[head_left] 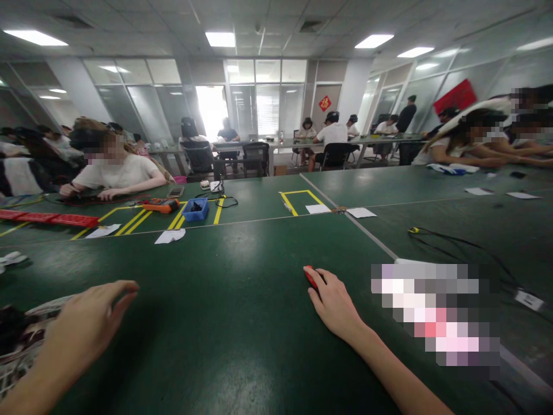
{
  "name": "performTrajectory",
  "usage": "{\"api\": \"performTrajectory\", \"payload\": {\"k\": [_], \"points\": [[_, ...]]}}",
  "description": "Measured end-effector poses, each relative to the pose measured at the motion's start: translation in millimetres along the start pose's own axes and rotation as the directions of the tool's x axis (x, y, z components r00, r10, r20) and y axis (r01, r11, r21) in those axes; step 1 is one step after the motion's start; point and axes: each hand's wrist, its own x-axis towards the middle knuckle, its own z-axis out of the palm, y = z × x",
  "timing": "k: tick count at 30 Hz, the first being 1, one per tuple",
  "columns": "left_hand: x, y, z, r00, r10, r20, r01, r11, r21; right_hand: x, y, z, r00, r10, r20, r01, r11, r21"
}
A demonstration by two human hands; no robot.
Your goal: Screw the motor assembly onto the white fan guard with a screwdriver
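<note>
My right hand (334, 300) rests on the green table (242, 276), its fingers over a small red object (310, 278). Most of that object is covered by the fingers, so its kind cannot be made out. On the left, my left hand (88, 320) hovers above the table, with thumb and index finger apart and nothing visible between them. Partly behind the left hand and wrist, a white wire basket (21, 374) with dark items reaches into the picture's edge.
Further back are a blue bin (195, 210), an orange multimeter (161, 206) and a red tray (47, 218). A paper (170, 236) lies nearer. Right of my arm is a pixelated patch; a black cable (470, 245) runs beyond it. Other people sit around the tables.
</note>
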Motion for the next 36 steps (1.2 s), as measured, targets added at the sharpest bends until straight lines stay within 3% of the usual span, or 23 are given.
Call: {"api": "performTrajectory", "payload": {"k": [5,10,15,20,25,27,29,33,36], "points": [[-7.8,103.3,57.0,0.967,0.249,0.052,-0.225,0.933,-0.282,0.3,-0.9,-1.5,1.000,0.007,0.023,-0.006,1.000,-0.008],[-20.9,185.2,86.3,0.927,0.375,-0.006,-0.342,0.840,-0.421,-0.6,-2.0,-3.8,0.999,-0.010,0.038,0.010,1.000,-0.016],[-23.8,231.4,95.2,0.914,0.406,0.015,-0.365,0.835,-0.412,-1.8,-2.8,-0.1,1.000,-0.019,0.006,0.019,1.000,-0.025],[-27.8,251.0,104.1,0.866,0.487,0.113,-0.425,0.836,-0.347,-3.7,-2.7,5.3,0.999,-0.024,-0.045,0.022,0.999,-0.036],[-30.3,245.3,106.9,0.847,0.512,0.140,-0.450,0.833,-0.321,-7.5,-12.4,3.7,0.987,-0.110,-0.117,0.100,0.992,-0.082],[-27.4,234.5,103.4,0.850,0.512,0.122,-0.459,0.835,-0.304,-9.9,-20.5,1.2,0.974,-0.178,-0.138,0.169,0.983,-0.074],[-19.7,213.7,95.4,0.881,0.465,0.088,-0.429,0.863,-0.266,-13.1,-29.4,-1.5,0.961,-0.246,-0.125,0.243,0.969,-0.036],[6.1,133.7,64.2,0.948,0.319,-0.007,-0.316,0.937,-0.145,-21.0,-45.4,-5.1,0.919,-0.392,0.034,0.390,0.919,0.058],[19.2,52.7,34.1,0.971,0.100,-0.215,-0.098,0.995,0.022,-25.1,-54.6,-6.3,0.899,-0.407,0.165,0.396,0.913,0.097]]}}
